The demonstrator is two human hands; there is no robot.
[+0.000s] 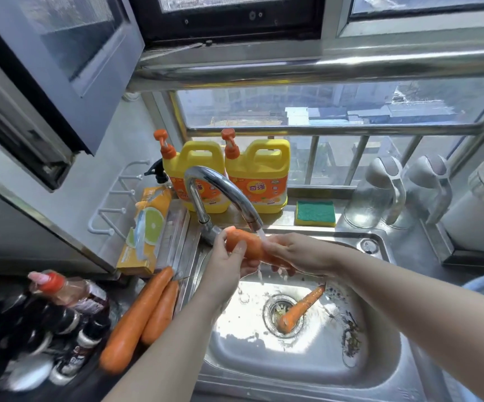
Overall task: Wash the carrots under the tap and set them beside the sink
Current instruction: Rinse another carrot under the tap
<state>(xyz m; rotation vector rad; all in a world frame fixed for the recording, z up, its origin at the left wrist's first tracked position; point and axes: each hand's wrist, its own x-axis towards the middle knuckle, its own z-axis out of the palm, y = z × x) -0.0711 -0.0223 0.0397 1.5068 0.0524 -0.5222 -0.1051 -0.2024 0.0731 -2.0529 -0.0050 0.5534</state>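
Two bare forearms reach from the near edge of the steel counter (187, 256) and meet over the stainless-steel sink (403, 372), below the curved chrome tap (217, 184). Between the hands is a stout orange carrot (248, 245), held in the thin stream of water (261, 234) falling from the spout.

The left hand (229, 259) has its fingers (240, 250) curled round the thick, blunt end, close to the tap's base. The right hand (295, 252) wraps the narrower end and hides it. The carrot's long axis therefore slants across the basin from back-left to front-right. Its skin looks wet, smooth and bright, and I can make out no soil on it.

Two longer orange carrots (132, 323) lie side by side, touching, on the counter just beside the sink's left edge, with their narrow ends toward the back; they are probably already washed. A thinner tapered orange carrot (300, 307) rests in the basin with its cut end over the round drain, and likely awaits rinsing.

The set-down spot lies to the left, so the left hand is the nearer one. Carrying the carrot over the left rim and laying it parallel to the pair would suit.
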